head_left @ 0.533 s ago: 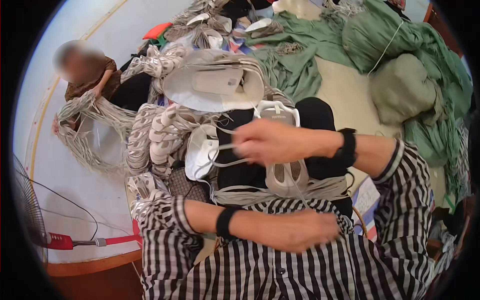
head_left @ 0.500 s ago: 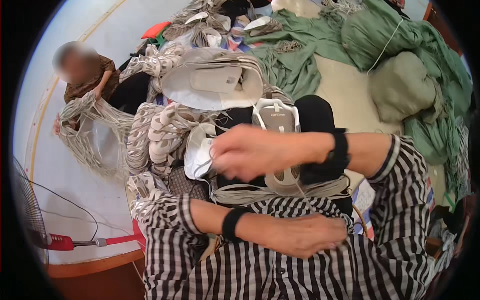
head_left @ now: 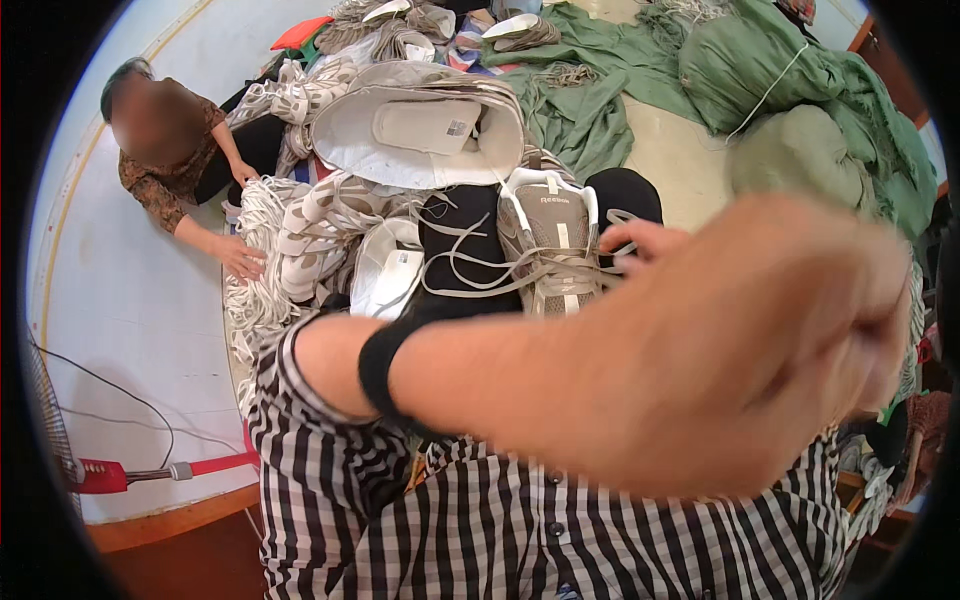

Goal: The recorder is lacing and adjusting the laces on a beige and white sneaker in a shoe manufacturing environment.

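Note:
A beige-grey sneaker (head_left: pixel 546 222) with white edging stands upright between my dark-clad knees, its toe toward me. Beige shoelace (head_left: pixel 470 258) crosses its front and trails in loose loops to the left. On the shoe's right side my right hand (head_left: pixel 645 243) shows only its bent fingers, closed at the lace; the rest is hidden. My left hand (head_left: pixel 720 370), large and blurred close to the camera, reaches across to the right. Its fingers are curled at the far end, and what they hold cannot be made out.
A stack of shoe uppers (head_left: pixel 335 150) lies beyond my knees, with more laced uppers (head_left: pixel 325 225) to the left. Another person (head_left: pixel 165 150) sits at left, both hands at a pale lace bundle (head_left: pixel 262 235). Green cloth sacks (head_left: pixel 740 70) lie at far right.
My left hand has swung up and right, closer to the camera. My right hand has moved from left of the shoe to its right side. The other person's lace bundle has come down nearer the uppers.

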`<control>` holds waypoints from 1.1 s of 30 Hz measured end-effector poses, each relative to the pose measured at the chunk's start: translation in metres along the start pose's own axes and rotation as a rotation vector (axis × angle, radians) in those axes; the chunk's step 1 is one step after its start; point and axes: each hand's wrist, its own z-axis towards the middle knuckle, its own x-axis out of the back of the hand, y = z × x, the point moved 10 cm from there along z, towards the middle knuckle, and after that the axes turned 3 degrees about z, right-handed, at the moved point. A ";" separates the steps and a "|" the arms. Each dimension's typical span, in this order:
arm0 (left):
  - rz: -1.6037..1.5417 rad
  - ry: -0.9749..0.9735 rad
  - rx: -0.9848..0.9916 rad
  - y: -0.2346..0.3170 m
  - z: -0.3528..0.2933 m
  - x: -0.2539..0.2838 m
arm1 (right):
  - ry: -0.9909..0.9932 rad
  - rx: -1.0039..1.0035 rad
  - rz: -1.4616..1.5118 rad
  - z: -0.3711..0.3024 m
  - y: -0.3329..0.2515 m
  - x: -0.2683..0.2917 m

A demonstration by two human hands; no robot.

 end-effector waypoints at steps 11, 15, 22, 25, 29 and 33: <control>0.695 0.134 0.498 -0.163 -0.087 0.140 | 0.194 0.677 -1.061 -0.015 0.008 -0.008; 0.767 0.173 0.697 -0.172 -0.148 0.134 | 0.381 0.763 -1.095 -0.017 -0.013 0.011; 0.804 0.206 0.588 -0.184 -0.151 0.118 | 0.606 0.765 -0.720 -0.029 -0.027 0.060; 0.797 0.212 0.572 -0.182 -0.150 0.121 | 0.528 0.577 -0.250 -0.026 -0.018 0.083; 0.789 0.188 0.596 -0.173 -0.155 0.126 | 0.563 0.689 -0.052 -0.033 -0.030 0.083; 0.872 0.162 0.568 -0.149 -0.166 0.137 | 0.579 0.709 -0.114 -0.042 -0.032 0.078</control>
